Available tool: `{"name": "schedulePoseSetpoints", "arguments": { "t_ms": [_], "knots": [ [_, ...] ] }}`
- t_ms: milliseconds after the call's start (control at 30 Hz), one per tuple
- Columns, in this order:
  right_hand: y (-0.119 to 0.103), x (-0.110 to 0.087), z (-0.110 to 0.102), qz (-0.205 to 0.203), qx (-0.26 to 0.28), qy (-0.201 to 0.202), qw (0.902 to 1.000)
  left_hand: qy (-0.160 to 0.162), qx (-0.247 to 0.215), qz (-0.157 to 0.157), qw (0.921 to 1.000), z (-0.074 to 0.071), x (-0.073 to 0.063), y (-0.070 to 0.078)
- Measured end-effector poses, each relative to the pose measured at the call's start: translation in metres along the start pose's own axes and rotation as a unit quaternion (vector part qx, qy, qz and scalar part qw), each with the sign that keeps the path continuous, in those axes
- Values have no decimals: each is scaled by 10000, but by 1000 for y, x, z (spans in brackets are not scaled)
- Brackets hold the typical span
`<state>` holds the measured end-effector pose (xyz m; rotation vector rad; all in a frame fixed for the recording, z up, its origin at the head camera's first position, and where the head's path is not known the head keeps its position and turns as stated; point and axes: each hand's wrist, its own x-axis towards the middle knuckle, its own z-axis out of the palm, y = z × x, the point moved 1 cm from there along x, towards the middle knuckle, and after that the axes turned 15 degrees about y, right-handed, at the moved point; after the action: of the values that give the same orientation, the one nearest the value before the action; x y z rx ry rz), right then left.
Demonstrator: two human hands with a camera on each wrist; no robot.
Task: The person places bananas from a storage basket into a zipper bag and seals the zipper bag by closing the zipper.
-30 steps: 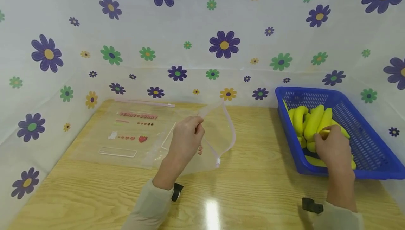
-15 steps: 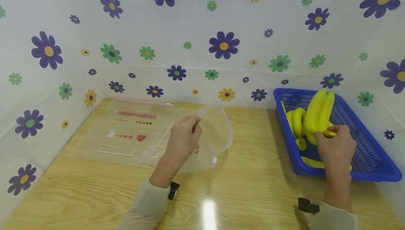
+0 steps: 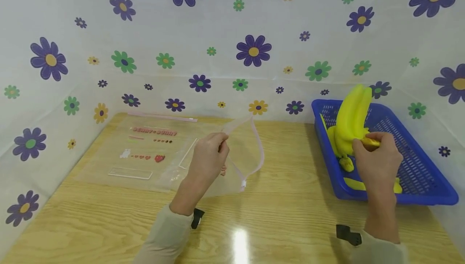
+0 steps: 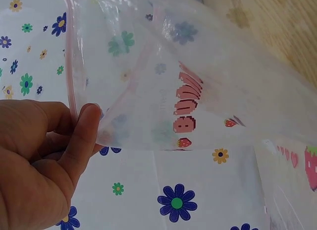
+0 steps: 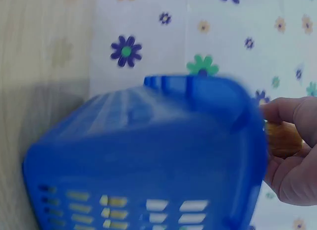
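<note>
My left hand pinches the rim of a clear zip bag between thumb and fingers. The bag's mouth, edged in pale pink with a slider at its lower corner, gapes toward the right. My right hand grips the brownish stem end of a bunch of yellow bananas, its tips pointing up above the blue basket. In the right wrist view the basket wall hides the bananas, and only the brown stem shows between thumb and fingers.
More bananas lie inside the basket at the right of the wooden table. A second clear zip bag with red print lies flat at the left, partly under the held bag. A flower-printed sheet stands behind.
My right hand has raised the banana bunch from among the others in the basket, tilting its tips upward. The left hand keeps its pinch on the bag's rim.
</note>
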<state>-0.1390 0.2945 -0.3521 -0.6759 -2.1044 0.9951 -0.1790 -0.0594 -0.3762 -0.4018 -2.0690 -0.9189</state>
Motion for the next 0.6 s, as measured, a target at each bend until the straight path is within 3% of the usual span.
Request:
{"name": "schedulePoseSetpoints", "arguments": {
  "t_ms": [167,333,467,600],
  "knots": [
    [-18,-13,4,-177,605,-221,9978,18,45,19,10000,-1,-1,-1],
    [-26,-18,6,-117,1242,-807,9889,46,31,77,10000,-1,-1,-2],
    [-26,-18,8,-22,1712,-1454,9744,72,13,151,9999,0,-1,-3],
    [-25,-19,9,133,2287,-2175,9488,66,-22,145,9999,0,-2,-2]
  ]
}}
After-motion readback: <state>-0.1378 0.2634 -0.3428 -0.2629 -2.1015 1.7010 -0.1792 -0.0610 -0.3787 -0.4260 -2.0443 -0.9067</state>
